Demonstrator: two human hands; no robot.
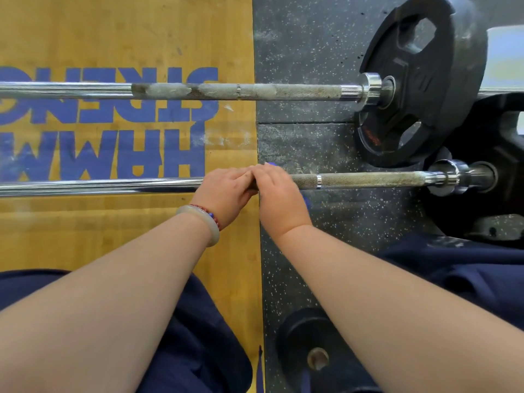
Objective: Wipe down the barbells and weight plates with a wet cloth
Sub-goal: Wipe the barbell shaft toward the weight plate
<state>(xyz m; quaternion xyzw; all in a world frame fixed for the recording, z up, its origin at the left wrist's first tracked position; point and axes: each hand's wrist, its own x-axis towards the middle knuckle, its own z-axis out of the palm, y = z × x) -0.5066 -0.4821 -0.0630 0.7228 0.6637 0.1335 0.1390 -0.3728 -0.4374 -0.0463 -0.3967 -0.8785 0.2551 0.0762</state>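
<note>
Together, left hand (226, 191) fingers curled round knurled barbell (368, 179), right hand (276, 194) fingers round blue cloth (272, 164).

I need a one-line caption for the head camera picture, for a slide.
The left hand holds the nearer barbell while the right hand grips a blue cloth round it.

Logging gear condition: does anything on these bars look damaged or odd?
The far barbell has patchy whitish residue on its knurling, unlike its shiny smooth part. The near barbell has dull, brownish knurling. Nothing looks bent.
</note>
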